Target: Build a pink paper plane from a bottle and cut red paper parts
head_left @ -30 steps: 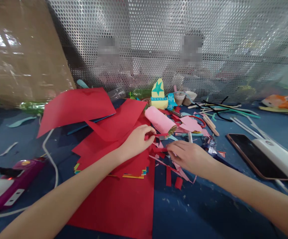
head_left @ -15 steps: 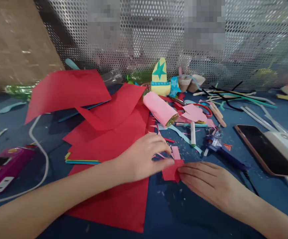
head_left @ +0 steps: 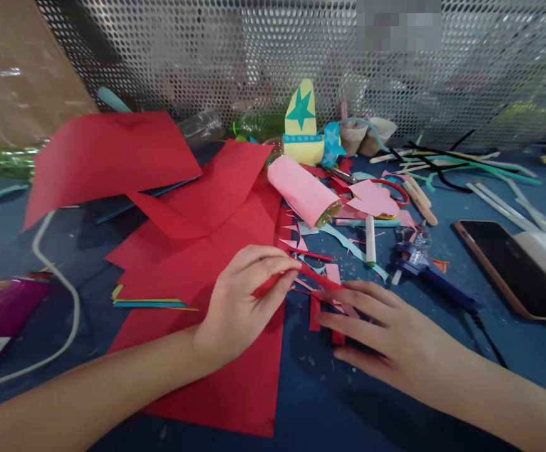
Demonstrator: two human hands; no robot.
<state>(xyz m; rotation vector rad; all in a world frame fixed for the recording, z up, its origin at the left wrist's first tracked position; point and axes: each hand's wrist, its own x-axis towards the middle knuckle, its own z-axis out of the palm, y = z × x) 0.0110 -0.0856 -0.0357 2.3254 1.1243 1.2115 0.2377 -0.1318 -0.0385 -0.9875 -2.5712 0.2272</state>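
Note:
My left hand [head_left: 239, 301] pinches a narrow red paper strip [head_left: 318, 276] between thumb and fingertips, above the stacked red sheets [head_left: 225, 402]. The strip slants down to the right and its far end meets the fingers of my right hand [head_left: 395, 336]. Those fingers are spread apart, over small red paper pieces [head_left: 315, 314] on the table. Whether the right fingertips press on the strip or only touch it is hard to see. A pink paper scrap [head_left: 333, 274] lies just beyond them.
Behind stand a pink-wrapped tube [head_left: 303, 191] and a yellow paper shape with a star [head_left: 301, 119]. Red-handled scissors [head_left: 402, 191], a blue glue gun [head_left: 435, 282] and a phone [head_left: 513, 270] lie right. A purple device [head_left: 9, 320] with a white cable [head_left: 72, 301] is left.
My left hand has drawn back left and closed on a red strip, now lifted. My right hand's fingers, together before, have spread. The view has shifted slightly.

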